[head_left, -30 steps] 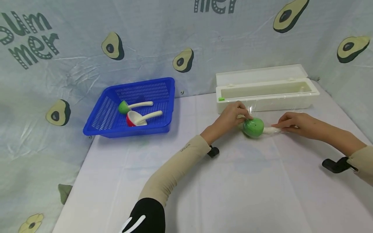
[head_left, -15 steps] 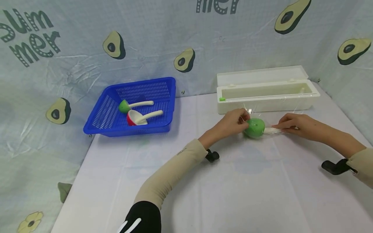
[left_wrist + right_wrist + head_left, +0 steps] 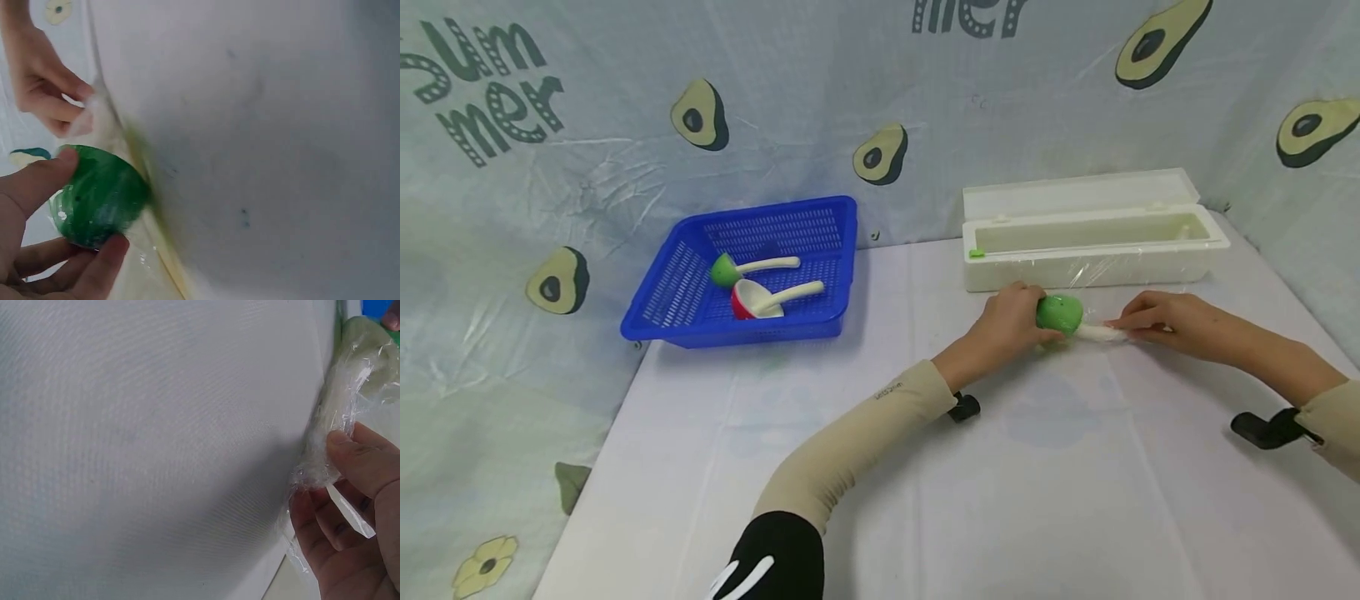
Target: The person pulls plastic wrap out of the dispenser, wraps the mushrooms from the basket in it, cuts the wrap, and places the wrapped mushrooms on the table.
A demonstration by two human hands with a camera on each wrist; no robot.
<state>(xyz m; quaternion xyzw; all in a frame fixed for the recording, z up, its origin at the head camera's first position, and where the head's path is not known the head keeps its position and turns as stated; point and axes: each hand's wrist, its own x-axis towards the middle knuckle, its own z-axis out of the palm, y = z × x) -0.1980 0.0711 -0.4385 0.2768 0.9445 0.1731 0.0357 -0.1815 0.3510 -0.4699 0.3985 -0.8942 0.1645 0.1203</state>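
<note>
A ladle (image 3: 1061, 313) with a green bowl and white handle lies sideways over the table in front of the white box, the bowl's rounded back facing up. Clear plastic wrap (image 3: 359, 378) covers it, crinkled along the handle in the right wrist view. My left hand (image 3: 1013, 323) grips the green bowl from the left, thumb on one side and fingers on the other, as the left wrist view shows. With thumb and fingers, my right hand (image 3: 1167, 320) pinches the wrapped end of the handle; loose film hangs past those fingers.
Behind the hands stands a long white wrap box (image 3: 1093, 271), its lid (image 3: 1078, 192) raised and a green slider (image 3: 976, 253) at its left front. A blue basket (image 3: 658, 332) at the left back holds a green ladle (image 3: 726, 271) and a red ladle (image 3: 744, 301).
My left hand has gone from pinching film beside the bowl to gripping the bowl itself. The bowl has tipped slightly upward. My right hand stays at the handle's end.
</note>
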